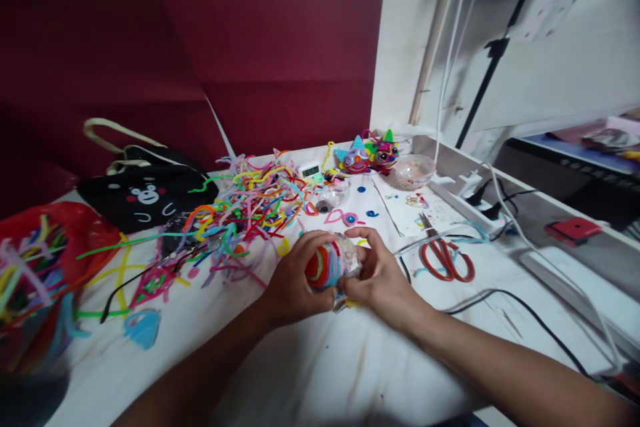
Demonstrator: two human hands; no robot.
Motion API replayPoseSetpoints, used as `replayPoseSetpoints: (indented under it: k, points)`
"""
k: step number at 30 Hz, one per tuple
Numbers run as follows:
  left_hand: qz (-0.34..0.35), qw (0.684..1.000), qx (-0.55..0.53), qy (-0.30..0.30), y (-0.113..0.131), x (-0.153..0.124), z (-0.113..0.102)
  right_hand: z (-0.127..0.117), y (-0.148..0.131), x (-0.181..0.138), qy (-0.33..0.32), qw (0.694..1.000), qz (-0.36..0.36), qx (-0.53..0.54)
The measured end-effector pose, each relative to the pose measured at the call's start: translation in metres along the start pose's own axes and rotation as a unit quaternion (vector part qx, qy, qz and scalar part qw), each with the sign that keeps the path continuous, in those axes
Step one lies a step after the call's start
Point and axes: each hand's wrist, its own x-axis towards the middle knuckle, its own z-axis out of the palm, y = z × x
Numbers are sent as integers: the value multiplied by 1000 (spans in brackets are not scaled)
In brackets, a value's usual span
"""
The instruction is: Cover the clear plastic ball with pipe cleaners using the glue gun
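Between my two hands, just above the white table, is a round ball [327, 265] covered with colourful pipe cleaners in orange, pink, blue and red. Its right side looks clear or pale. My left hand [300, 273] wraps round the ball's left side, fingers over the top and thumb below. From the right, my right hand [377, 273] grips it with thumb and fingers curled. Part of the ball is hidden by the fingers. Beyond it lie small coiled pieces, among them a blue and red coil [350, 219]. Orange-handled scissors [445, 257] rest to the right of my right hand.
A tangled heap of pipe cleaners [255, 197] spreads behind and left. A red bag [95, 233] and a black bag [170, 193] stand at the left. Two decorated figures [356, 159], a clear bowl [413, 172] and a small timer [309, 170] sit at the back. Cables [530, 317] cross the right.
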Motion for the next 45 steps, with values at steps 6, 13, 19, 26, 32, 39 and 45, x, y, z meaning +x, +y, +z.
replayPoseSetpoints:
  k: [6,13,19,26,32,39,45]
  points:
    - [33,999,8,-34,5,5,-5,-8,-6,-9,-18,1000,6,13]
    - [21,1000,2,-15,12,4,3,-12,-12,-14,-17,1000,5,-1]
    - [24,999,30,19,16,2,10,-11,-6,-12,-13,1000,-9,-13]
    - [50,996,73,10,12,-5,4,-18,-16,-8,-29,997,66,39]
    - [71,993,97,-4,13,-5,3,-19,-26,-2,9,994,92,55]
    - [91,991,97,-5,14,-6,4,-21,-18,-2,-5,996,76,51]
    - [105,989,109,-6,10,-7,4,-24,-16,-3,-18,995,74,66]
